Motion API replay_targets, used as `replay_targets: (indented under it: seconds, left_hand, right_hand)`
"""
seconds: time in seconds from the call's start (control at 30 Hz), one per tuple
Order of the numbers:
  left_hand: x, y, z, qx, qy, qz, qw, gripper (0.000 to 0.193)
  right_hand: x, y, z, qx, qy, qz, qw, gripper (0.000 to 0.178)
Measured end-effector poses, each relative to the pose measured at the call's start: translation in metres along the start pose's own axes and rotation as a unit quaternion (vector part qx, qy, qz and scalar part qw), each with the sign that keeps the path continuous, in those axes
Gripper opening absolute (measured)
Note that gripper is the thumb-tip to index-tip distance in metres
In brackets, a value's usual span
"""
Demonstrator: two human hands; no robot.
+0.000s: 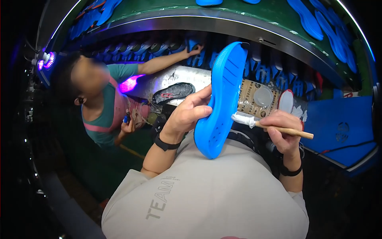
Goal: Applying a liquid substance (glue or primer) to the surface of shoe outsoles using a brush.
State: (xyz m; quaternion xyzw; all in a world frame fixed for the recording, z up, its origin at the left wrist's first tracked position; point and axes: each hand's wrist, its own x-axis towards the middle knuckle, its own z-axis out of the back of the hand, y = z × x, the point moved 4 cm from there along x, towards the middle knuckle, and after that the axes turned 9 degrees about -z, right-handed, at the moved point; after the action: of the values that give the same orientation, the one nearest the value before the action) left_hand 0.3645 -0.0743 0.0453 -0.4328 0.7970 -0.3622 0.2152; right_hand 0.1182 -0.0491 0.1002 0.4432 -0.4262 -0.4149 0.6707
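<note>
A blue shoe sole is held up on end in front of my chest, gripped at its left edge by my left hand. My right hand is closed around the wooden handle of a brush. The brush's white, wrapped-looking tip is at the sole's right edge, low down; whether it touches I cannot tell. Just beyond my right hand is a clear round container on brown printed cardboard. A pale shoe part with a red rim lies next to it.
A co-worker at the left reaches toward a row of shoes under the metal ledge. A dark sole lies on the metal bench. More blue soles rest on the green belt above; a blue panel stands at right.
</note>
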Motion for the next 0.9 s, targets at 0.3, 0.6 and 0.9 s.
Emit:
replay_targets:
  seconds: [0.3,0.6,0.9]
  left_hand:
    - [-0.004,-0.005,0.017,-0.061,-0.055,0.013,0.997,0.076]
    - [0.092,-0.128,0.087,0.016,-0.039,-0.161,0.986,0.062]
    - [0.16,-0.198,0.179,0.63,-0.326,-0.332,0.622,0.058]
  right_hand:
    - [-0.004,0.003,0.006,0.109,-0.023,0.007,0.994,0.02]
    - [-0.024,-0.016,0.005,0.094,-0.126,-0.083,0.984,0.027]
    - [-0.032,-0.037,0.002,0.104,-0.17,-0.123,0.972,0.024]
